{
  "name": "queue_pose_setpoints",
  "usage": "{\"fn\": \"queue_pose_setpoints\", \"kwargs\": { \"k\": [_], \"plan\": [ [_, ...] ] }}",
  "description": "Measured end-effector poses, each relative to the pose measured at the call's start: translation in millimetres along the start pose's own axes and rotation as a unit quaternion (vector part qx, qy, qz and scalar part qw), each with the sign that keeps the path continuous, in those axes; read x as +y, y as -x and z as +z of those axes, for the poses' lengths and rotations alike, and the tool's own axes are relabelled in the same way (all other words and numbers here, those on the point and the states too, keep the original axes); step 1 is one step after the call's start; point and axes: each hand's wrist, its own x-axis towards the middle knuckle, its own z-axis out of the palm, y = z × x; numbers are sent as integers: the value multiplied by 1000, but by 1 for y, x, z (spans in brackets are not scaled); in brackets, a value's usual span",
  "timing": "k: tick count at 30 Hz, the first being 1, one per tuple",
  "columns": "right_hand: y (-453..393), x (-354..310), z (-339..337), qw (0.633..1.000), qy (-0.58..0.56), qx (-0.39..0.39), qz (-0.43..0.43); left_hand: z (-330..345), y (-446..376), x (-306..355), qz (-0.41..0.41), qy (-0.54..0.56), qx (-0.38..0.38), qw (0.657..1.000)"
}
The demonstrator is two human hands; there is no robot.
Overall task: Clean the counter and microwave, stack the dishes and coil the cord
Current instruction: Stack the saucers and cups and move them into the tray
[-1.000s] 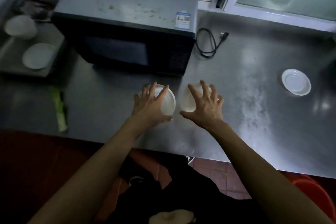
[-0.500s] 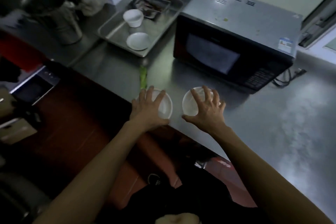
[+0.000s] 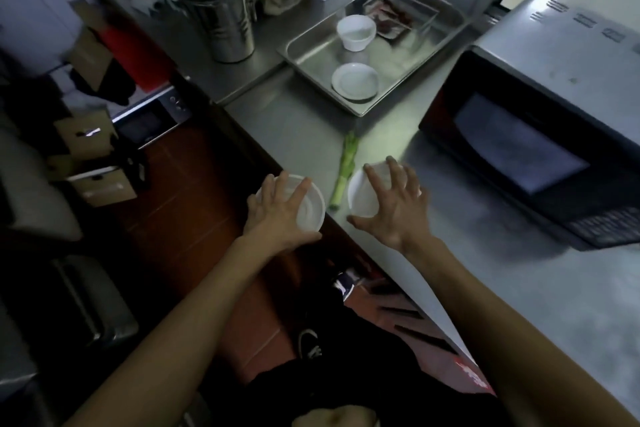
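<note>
The left hand holds a white dish from above, fingers curled round its rim, near the microwave; the right hand grips a second white dish the same way, closer to the microwave; a green stalk lies on the tabletop between the two dishes; left of the microwave sits a metal tray with a white bowl and a white saucer inside; a tall steel pot stands further left.

Steel counter, microwave, metal tray, tall steel pot, green stalk
</note>
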Motion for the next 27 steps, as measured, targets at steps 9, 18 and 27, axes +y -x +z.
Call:
{"fn": "queue_pose_setpoints", "kwargs": {
  "k": [9,18,27],
  "plan": [
    [-93,10,0,998,-48,-13,30,-34,-104,-4,25,-31,-25,999],
    [-144,21,-15,998,-48,-7,42,-76,-181,10,55,-27,-19,998],
    [-185,22,-23,992,-73,9,102,-101,-275,15,111,-16,-4,994]
  ]
}}
